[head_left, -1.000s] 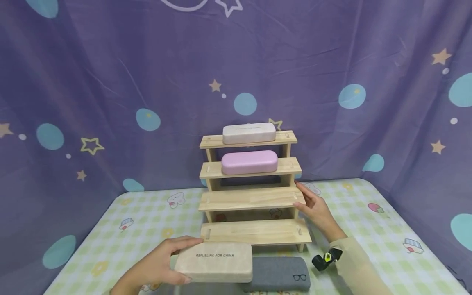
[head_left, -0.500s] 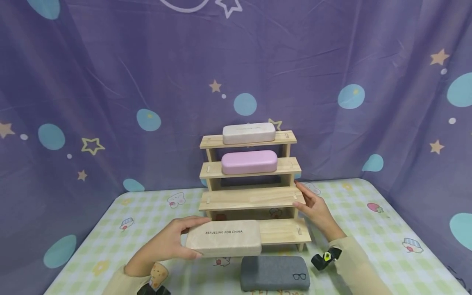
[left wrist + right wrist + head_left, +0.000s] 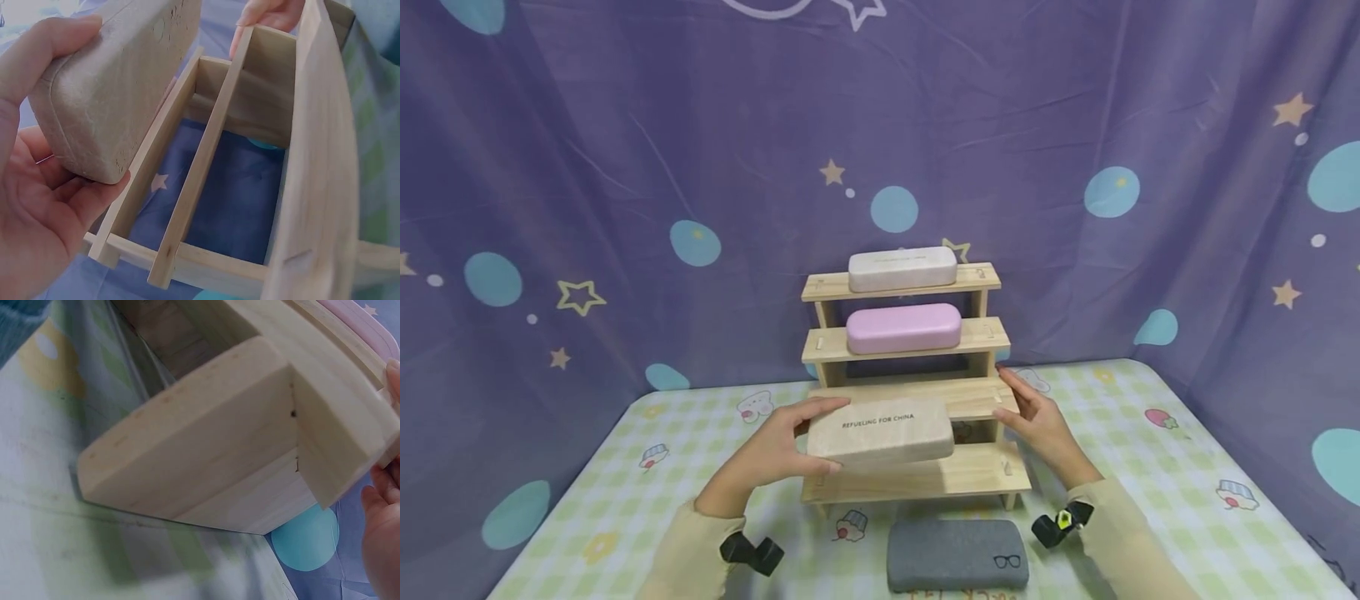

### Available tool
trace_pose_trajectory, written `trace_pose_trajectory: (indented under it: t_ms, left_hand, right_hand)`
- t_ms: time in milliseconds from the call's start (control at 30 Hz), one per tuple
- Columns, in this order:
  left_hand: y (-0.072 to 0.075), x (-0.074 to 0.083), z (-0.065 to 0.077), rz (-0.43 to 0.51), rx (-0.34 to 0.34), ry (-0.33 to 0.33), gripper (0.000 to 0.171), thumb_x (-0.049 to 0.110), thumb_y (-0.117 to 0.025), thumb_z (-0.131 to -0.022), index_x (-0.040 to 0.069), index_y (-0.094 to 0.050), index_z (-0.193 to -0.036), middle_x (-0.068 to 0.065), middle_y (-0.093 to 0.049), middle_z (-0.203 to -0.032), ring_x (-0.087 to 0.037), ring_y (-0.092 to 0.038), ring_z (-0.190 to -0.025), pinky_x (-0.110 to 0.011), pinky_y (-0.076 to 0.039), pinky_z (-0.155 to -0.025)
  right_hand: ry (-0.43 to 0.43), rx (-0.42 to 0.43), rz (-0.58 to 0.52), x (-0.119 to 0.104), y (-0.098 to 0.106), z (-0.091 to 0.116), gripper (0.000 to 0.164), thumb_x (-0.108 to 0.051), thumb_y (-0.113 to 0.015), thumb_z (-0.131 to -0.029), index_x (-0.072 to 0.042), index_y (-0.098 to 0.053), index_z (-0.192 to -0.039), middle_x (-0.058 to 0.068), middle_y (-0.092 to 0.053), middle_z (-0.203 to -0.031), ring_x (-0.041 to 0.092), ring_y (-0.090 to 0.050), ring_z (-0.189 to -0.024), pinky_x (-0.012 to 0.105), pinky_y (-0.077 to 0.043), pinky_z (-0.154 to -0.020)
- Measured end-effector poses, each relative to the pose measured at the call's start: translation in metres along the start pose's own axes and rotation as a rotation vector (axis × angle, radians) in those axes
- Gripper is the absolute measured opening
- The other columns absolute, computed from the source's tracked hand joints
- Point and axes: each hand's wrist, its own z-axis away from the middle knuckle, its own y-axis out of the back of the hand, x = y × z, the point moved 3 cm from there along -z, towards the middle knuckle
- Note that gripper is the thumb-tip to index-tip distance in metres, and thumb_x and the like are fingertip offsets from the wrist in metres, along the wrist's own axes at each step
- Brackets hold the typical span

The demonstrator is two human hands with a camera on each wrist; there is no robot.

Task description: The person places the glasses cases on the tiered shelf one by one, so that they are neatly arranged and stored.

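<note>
My left hand (image 3: 777,446) grips a cream glasses case (image 3: 883,433), printed "REFUELING FOR CHINA", by its left end. In the left wrist view the thumb lies on one side of the glasses case (image 3: 115,87) and the fingers curl under the other. The case is held up in front of the two lower steps of a wooden stepped shelf (image 3: 917,475). My right hand (image 3: 1037,425) holds the right end of the second step from the bottom, thumb on its front. In the right wrist view the right hand (image 3: 381,531) shows only partly at that board's end.
A whitish glasses case (image 3: 902,271) sits on the top step, and a pink glasses case (image 3: 904,328) on the step below. On the checked tablecloth (image 3: 700,442), before the shelf, lies a grey glasses case (image 3: 951,557). A purple curtain (image 3: 760,125) hangs behind.
My left hand has raised the cream glasses case from beside the grey one, forward and slightly right, to the second step's height. The right hand stays at the shelf.
</note>
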Motion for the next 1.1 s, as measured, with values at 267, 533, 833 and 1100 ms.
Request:
trace_pose_trajectory:
  t_ms: [267, 533, 833, 1100]
  left_hand:
    - [-0.003, -0.01, -0.021, 0.031, 0.047, 0.074, 0.07, 0.012, -0.083, -0.068, 0.008, -0.055, -0.132, -0.012, -0.059, -0.118, -0.016, -0.057, -0.092, -0.027, -0.048, -0.08]
    - [-0.009, -0.019, -0.038, 0.088, 0.037, 0.094, 0.071, 0.009, -0.081, -0.072, 0.006, -0.05, -0.136, -0.016, -0.055, -0.121, -0.022, -0.056, -0.094, -0.028, -0.05, -0.077]
    - [-0.018, -0.03, -0.055, 0.152, -0.029, 0.131, 0.073, -0.001, -0.077, -0.074, 0.006, -0.046, -0.139, -0.017, -0.056, -0.12, -0.018, -0.058, -0.092, -0.028, -0.051, -0.075]
    - [-0.018, -0.01, -0.063, 0.151, -0.057, 0.136, 0.072, 0.0, -0.076, -0.074, 0.002, -0.045, -0.138, -0.019, -0.054, -0.127, -0.015, -0.059, -0.09, -0.028, -0.051, -0.076]
  right_hand:
    - [0.009, -0.004, -0.035, 0.002, 0.0, 0.001, 0.067, 0.004, -0.06, -0.088, 0.01, -0.024, -0.144, 0.026, -0.016, -0.152, 0.03, -0.014, -0.141, 0.012, -0.029, -0.102]
    - [-0.005, -0.003, -0.014, 0.002, 0.0, 0.0, 0.067, 0.003, -0.061, -0.088, 0.01, -0.024, -0.144, 0.021, -0.018, -0.153, 0.031, -0.012, -0.141, 0.011, -0.027, -0.102]
    - [-0.012, 0.006, 0.006, 0.001, 0.001, 0.0, 0.067, 0.002, -0.061, -0.089, 0.01, -0.024, -0.144, 0.022, -0.018, -0.153, 0.032, -0.012, -0.141, 0.01, -0.026, -0.102]
    - [-0.003, 0.007, 0.031, -0.001, 0.001, 0.0, 0.066, 0.0, -0.061, -0.089, 0.009, -0.025, -0.144, 0.022, -0.019, -0.153, 0.032, -0.012, -0.141, 0.01, -0.024, -0.103]
